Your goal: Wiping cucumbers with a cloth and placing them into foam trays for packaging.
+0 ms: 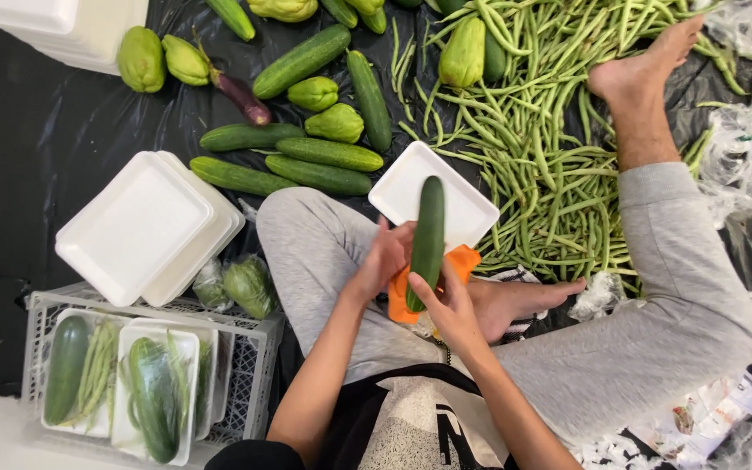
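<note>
At the far left a white crate (pixel 254 348) holds wrapped trays of vegetables, with a stack of empty foam trays (pixel 145 226) above it. In the middle, the person's left hand (pixel 382 259) and right hand (pixel 448 306) both grip one cucumber (pixel 428 237) upright over an orange tool (pixel 463 259), its top lying across a foam tray (pixel 411 187). It looks like trimming before packing; laying it flat in that tray would need a steady set-down. Green beans (pixel 533 157) sprawl to the right.
</note>
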